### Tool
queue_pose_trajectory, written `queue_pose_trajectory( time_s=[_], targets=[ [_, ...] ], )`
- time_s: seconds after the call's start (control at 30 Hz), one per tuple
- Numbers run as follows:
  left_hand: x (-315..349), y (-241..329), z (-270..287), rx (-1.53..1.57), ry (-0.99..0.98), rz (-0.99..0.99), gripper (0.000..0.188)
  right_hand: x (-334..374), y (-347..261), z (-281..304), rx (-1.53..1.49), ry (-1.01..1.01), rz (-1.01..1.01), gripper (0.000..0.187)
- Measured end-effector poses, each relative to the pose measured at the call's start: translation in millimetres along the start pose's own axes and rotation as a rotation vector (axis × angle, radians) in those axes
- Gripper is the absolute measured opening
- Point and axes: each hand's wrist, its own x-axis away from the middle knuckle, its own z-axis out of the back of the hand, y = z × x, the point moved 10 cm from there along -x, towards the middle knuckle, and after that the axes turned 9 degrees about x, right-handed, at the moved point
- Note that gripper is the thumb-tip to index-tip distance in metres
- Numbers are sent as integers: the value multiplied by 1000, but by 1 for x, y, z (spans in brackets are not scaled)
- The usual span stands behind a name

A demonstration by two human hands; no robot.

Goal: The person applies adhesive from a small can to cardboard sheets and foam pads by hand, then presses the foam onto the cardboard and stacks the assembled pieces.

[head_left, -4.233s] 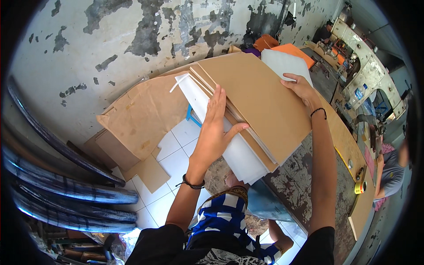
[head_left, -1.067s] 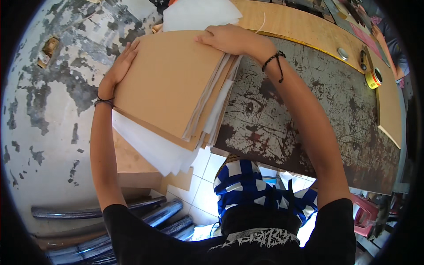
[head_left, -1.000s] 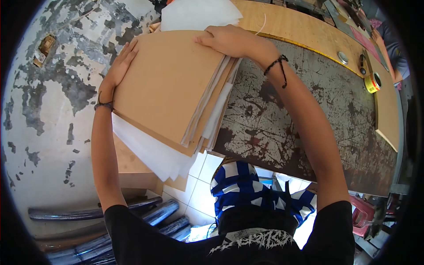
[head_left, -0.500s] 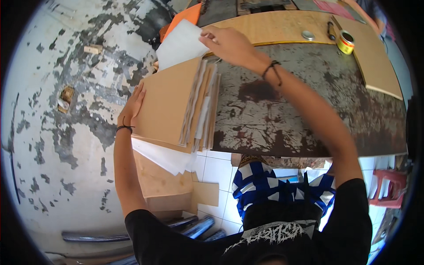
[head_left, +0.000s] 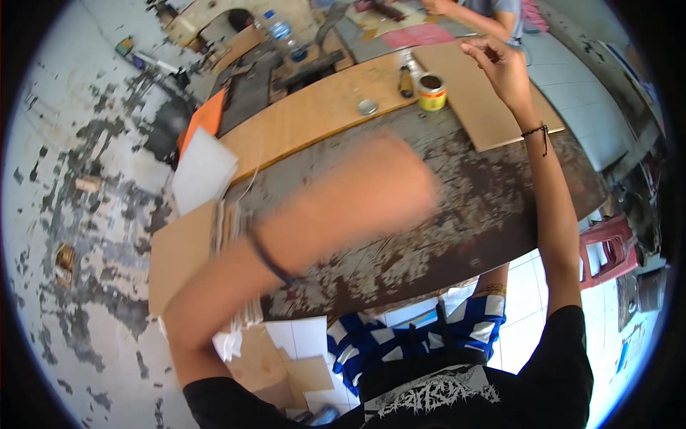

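My left hand (head_left: 389,179) is smeared by motion above the dark worn tabletop (head_left: 343,275); its fingers do not show clearly. My right hand (head_left: 504,71) is raised over the tan board (head_left: 475,107) at the far right, fingers bent and apart, with nothing visible in them. On the left stands a stack of brown cardboard sheets (head_left: 179,250), its lower part hidden behind my left forearm. White foam sheet (head_left: 204,171) rests behind that stack, beside an orange piece (head_left: 204,118).
A yellow open tin (head_left: 431,93), its round lid (head_left: 367,107) and a dark-handled tool (head_left: 406,82) lie by a long wooden plank (head_left: 307,107). Farther back are a water bottle (head_left: 279,27) and another person's arm (head_left: 471,20). A red stool (head_left: 609,250) stands right.
My left hand has left the cardboard stack and swung right across the tabletop. My right hand has moved from the foam sheet to above the tan board. The view has turned right.
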Motion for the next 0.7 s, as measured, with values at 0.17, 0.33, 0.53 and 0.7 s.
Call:
queue_pose_trajectory(
  time_s=[0.17, 0.33, 0.53, 0.7],
  targets=[
    [-54, 183, -83, 385, 298, -658, 23, 6, 127, 9, 236, -67, -298, 28],
    [-61, 182, -153, -54, 257, -513, 24, 37, 184, 2, 456, -226, -594, 34],
    [-61, 197, -169, 165, 7, -681, 21, 52, 198, 0, 717, -439, -624, 54],
    [-57, 196, -168, 52, 283, -683, 19, 47, 180, -4, 804, -422, -621, 51]
  ],
)
